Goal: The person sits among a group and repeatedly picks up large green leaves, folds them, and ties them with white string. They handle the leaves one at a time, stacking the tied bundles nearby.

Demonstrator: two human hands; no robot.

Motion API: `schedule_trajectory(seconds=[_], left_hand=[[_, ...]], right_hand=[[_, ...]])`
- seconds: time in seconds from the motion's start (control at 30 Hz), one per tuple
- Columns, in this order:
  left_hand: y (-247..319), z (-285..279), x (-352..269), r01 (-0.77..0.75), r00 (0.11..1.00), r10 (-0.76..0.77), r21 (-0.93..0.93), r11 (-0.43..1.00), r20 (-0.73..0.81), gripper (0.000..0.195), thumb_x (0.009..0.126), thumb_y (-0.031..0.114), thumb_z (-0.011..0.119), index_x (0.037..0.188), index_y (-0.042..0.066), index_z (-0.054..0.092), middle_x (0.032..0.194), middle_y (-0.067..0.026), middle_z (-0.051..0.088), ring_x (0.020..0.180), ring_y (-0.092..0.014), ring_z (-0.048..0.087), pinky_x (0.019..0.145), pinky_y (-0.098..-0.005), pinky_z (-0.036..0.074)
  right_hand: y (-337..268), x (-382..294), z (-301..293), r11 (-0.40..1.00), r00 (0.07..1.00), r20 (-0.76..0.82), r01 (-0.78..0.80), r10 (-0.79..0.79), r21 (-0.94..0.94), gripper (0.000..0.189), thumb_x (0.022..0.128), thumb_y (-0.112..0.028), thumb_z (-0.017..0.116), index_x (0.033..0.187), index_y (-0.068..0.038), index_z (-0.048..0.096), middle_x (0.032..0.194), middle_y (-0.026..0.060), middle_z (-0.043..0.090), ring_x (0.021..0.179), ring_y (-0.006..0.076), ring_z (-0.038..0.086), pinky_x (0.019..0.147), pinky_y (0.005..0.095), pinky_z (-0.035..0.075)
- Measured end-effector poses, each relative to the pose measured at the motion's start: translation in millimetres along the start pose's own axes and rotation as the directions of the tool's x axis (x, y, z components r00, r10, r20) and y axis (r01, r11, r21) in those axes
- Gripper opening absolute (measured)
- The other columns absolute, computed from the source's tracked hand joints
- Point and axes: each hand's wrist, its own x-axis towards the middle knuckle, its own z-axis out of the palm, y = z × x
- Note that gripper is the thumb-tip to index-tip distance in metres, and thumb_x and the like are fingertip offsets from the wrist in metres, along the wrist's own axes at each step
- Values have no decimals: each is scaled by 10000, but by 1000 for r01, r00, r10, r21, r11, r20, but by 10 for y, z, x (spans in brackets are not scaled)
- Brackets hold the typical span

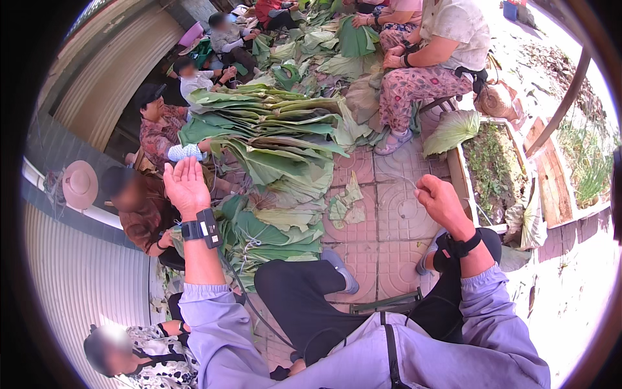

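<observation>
My left hand (187, 184) is raised palm up with its fingers extended and nothing seen in it, left of a large stack of folded green leaves (272, 126). Bent fingers of my right hand (435, 194) pinch a thin pale string (404, 181), which runs left from the fingertips over the tiled pavement. More large leaves (277, 233) lie on the ground between my hands, with knotted white string (251, 241) on them. A torn leaf piece (349, 199) rests on the tiles. Both wrists wear dark bands.
Several people sit along the left and far sides, some handling leaves. A person in flowered trousers (423, 92) sits at the upper right. Planter boxes (493, 170) stand at the right. A pink hat (80, 185) hangs at the left wall. Leaves cover the far ground.
</observation>
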Motion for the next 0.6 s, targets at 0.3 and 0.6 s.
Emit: schedule_trajectory(seconds=[0.3, 0.6], left_hand=[[-1401, -914, -1108, 430, 902, -423, 115, 895, -80, 385, 1037, 422, 666, 1056, 38, 660, 1157, -136, 716, 1132, -313, 693, 1001, -437, 540], [-2120, -1197, -1968, 756, 580, -813, 339, 561, 50, 266, 1059, 298, 645, 1082, 35, 674, 1115, -145, 747, 1036, -303, 745, 916, -439, 602]], right_hand=[[21, -54, -40, 999, 1000, 5, -16, 17, -31, 186, 926, -148, 715, 925, 12, 621, 878, 216, 667, 838, 437, 648, 726, 493, 496], [-3, -9, 36, 998, 998, 45, -32, 35, -57, 176, 910, -122, 726, 940, 27, 638, 881, 214, 678, 827, 420, 659, 724, 475, 505]])
